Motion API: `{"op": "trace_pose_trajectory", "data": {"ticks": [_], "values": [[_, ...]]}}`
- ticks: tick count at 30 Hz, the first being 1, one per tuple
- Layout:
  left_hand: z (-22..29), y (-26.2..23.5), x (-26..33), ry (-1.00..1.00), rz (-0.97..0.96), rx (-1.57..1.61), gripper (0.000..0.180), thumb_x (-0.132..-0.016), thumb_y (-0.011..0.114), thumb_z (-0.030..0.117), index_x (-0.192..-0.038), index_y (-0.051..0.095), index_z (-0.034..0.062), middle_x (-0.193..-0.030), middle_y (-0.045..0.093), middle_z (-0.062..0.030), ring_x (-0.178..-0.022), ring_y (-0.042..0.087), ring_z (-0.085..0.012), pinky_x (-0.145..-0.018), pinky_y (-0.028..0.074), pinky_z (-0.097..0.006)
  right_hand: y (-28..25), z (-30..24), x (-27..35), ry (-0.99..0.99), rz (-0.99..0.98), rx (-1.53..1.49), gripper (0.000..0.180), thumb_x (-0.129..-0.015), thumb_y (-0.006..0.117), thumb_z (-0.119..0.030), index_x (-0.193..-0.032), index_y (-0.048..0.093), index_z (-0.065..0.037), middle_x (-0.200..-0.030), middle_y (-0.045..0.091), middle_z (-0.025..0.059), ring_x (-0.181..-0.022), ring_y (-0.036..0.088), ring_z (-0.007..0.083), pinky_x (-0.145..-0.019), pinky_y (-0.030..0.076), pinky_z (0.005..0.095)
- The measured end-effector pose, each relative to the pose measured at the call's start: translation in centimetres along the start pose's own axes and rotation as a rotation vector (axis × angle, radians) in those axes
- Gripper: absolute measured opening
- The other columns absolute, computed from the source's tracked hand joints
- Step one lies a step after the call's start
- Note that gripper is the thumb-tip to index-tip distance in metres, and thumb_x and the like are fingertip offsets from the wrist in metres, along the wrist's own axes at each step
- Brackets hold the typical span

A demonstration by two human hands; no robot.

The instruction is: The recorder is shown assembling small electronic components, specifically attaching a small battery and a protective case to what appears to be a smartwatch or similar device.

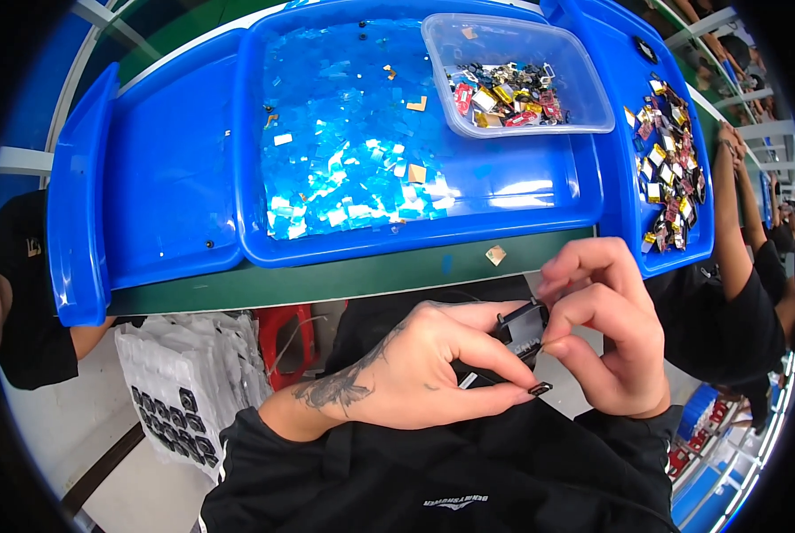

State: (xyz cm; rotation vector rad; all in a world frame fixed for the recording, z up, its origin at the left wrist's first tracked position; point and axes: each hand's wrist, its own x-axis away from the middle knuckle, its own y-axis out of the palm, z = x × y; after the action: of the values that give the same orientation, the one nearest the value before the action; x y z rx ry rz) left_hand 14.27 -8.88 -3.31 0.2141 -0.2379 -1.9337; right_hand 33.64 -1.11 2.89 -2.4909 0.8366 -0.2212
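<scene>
In front of my chest, both hands are closed around a small black plastic housing (524, 332) with two short prongs at its upper edge. My left hand (442, 364), with a tattooed wrist, grips the housing from the left. A tiny black part (540, 388) with a light edge sits at its fingertips, below the housing. My right hand (615, 333) pinches the housing's right side between thumb and index finger, its other fingers curled above. My fingers hide part of the housing.
Blue film pieces cover a large blue tray (344, 244), where a clear plastic box (522, 131) holds small electronic parts. More parts fill the right blue tray (627, 191). Another blue tray (171, 178) stands left. Stacked white blister trays (184, 355) are below. Other people sit on both sides.
</scene>
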Motion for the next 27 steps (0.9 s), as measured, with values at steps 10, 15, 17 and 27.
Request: {"op": "trace_pose_trajectory", "data": {"ticks": [10,15,17,27], "values": [[-0.5,-0.1,0.0,0.019,-0.075,0.002,0.022,-0.072,0.078,-0.004,-0.092,0.075,0.0023,-0.122,0.060,-0.0215,-0.105,0.062,-0.0245,-0.087,0.049,-0.031,0.5,0.0,-0.8,0.046,0.060,0.085,0.016,-0.066,0.071,0.007,-0.077,0.063,-0.002,-0.111,0.051,0.0153,-0.088,0.057,0.0199,-0.078,0.048,0.0289],[-0.2,-0.1,-0.1,0.016,-0.088,-0.003,0.023,-0.071,0.078,-0.003,-0.093,0.075,0.0032,-0.124,0.059,-0.0222,-0.100,0.063,-0.0220,-0.083,0.050,-0.030,0.8,0.2,-0.9,0.033,0.070,0.158,0.017,-0.065,0.071,0.008,-0.076,0.062,-0.002,-0.110,0.052,0.0157,-0.083,0.058,0.0191,-0.072,0.049,0.0269],[-0.1,-0.1,-0.1,0.023,-0.070,-0.044,0.023,-0.071,0.079,-0.003,-0.093,0.076,0.0036,-0.124,0.059,-0.0222,-0.095,0.064,-0.0202,-0.079,0.051,-0.029,0.8,0.4,-0.9,0.010,0.072,0.155,0.017,-0.065,0.071,0.008,-0.076,0.062,-0.002,-0.110,0.053,0.0158,-0.083,0.058,0.0191,-0.072,0.049,0.0273],[-0.5,-0.2,0.1,0.055,-0.075,-0.075,0.022,-0.070,0.079,-0.003,-0.091,0.076,0.0039,-0.114,0.064,-0.0201,-0.090,0.067,-0.0208,-0.076,0.051,-0.028,1.2,1.4,-1.0,0.082,0.053,-0.117,0.016,-0.068,0.072,0.004,-0.077,0.064,-0.006,-0.101,0.060,0.0116,-0.083,0.057,0.0136,-0.067,0.043,0.0240]]}}
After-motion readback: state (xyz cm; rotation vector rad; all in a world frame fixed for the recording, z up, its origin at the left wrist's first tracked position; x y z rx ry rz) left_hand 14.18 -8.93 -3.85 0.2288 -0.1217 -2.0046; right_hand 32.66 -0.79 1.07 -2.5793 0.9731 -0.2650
